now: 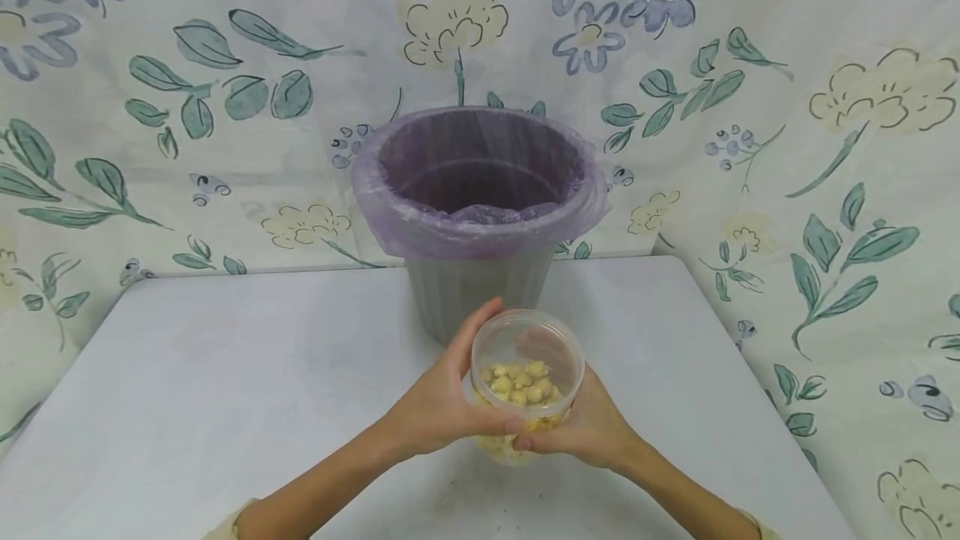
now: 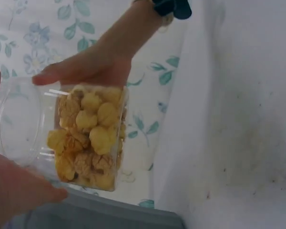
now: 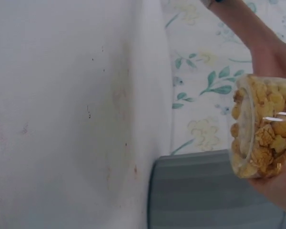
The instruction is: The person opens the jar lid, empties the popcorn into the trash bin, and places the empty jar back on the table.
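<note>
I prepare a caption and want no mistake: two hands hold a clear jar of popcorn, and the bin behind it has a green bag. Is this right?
The bag is purple, not green, as the head view shows. The left hand and right hand do hold the clear jar of popcorn, with the bin behind it.

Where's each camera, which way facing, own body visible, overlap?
Head: on the head, facing forward and down at jar, bin and table; left hand, right hand and forearms show.
Left wrist: worn there, facing inward across jar; both hands partly show.
Right wrist: worn there, facing inward, jar at right edge; both hands partly show.
Shared: both wrist views show jar and bin.
</note>
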{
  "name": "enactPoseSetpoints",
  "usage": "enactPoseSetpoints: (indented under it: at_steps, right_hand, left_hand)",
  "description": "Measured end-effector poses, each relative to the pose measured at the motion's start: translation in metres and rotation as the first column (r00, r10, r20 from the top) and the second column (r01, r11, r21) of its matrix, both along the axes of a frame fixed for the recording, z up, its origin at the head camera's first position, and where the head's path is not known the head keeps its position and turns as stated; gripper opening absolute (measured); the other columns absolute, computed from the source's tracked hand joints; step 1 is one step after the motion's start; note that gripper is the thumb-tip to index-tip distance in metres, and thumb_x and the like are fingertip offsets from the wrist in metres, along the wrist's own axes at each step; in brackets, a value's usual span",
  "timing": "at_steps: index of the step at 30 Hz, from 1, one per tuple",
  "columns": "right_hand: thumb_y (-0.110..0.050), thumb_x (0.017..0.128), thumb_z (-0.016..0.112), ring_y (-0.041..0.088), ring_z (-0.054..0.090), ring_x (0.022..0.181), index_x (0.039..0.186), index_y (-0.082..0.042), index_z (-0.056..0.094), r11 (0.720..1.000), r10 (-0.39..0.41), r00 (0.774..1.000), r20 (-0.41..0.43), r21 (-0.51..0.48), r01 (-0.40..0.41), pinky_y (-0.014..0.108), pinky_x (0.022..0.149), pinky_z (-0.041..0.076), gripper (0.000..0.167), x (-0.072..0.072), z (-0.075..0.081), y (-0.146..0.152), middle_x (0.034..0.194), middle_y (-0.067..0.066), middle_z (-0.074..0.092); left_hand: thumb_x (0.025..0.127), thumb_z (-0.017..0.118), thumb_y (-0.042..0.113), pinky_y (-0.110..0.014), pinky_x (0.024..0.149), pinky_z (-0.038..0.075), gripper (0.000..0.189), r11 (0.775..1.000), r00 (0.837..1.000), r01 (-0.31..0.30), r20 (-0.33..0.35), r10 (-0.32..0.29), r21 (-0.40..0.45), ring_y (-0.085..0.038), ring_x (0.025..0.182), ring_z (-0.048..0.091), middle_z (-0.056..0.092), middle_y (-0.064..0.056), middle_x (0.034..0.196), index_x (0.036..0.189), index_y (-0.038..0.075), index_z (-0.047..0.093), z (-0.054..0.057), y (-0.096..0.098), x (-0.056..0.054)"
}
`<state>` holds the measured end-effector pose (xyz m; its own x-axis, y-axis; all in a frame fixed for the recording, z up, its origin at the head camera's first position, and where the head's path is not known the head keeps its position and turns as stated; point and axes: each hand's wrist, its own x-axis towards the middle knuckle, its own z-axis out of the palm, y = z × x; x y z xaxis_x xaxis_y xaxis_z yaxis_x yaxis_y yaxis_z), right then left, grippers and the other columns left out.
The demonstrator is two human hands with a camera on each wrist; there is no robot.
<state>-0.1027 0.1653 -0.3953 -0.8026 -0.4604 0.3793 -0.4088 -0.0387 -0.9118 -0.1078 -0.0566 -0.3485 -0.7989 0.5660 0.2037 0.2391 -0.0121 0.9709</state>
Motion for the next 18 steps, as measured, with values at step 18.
enactPoseSetpoints:
  at_steps: [18]
  right_hand:
    - [-0.028,0.072,0.092,0.038,0.045,0.129,0.15,-0.008,0.034,1.0,0.0,1.0,-0.03,-0.013,-0.001,0.04,0.106,0.042,0.1,0.004,0.005,0.001,0.144,0.016,0.046]
  left_hand:
    - [0.073,0.09,0.014,-0.059,0.114,0.019,0.104,0.999,0.996,0.039,-0.077,-0.037,0.021,-0.023,0.142,0.034,0.039,-0.001,0.154,0.157,0.01,0.028,0.004,-0.002,-0.003]
